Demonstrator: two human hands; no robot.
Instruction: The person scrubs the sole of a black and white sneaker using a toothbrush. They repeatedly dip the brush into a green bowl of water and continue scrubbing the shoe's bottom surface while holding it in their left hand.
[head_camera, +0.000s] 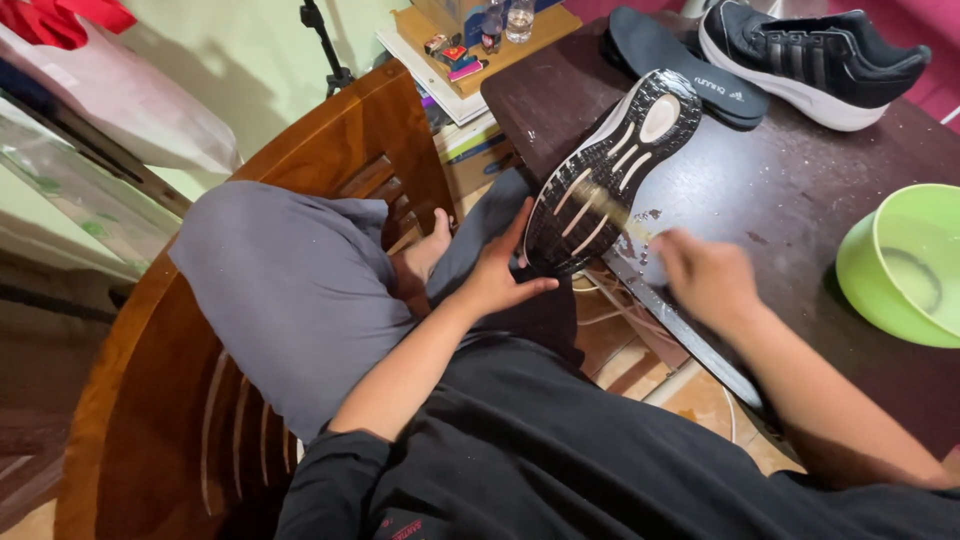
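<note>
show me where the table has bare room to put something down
Bare table lies between the upturned shoe, the green bowl and the second shoe. The near edge is crowded: the left hand holds the shoe and the right hand is blurred beside it.

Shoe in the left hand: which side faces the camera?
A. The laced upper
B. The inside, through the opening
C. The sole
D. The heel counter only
C: the shoe held at its heel end by the left hand shows its dark grooved sole with pale tread strips, tilted against the table edge, while the blurred right hand is at it.
</note>
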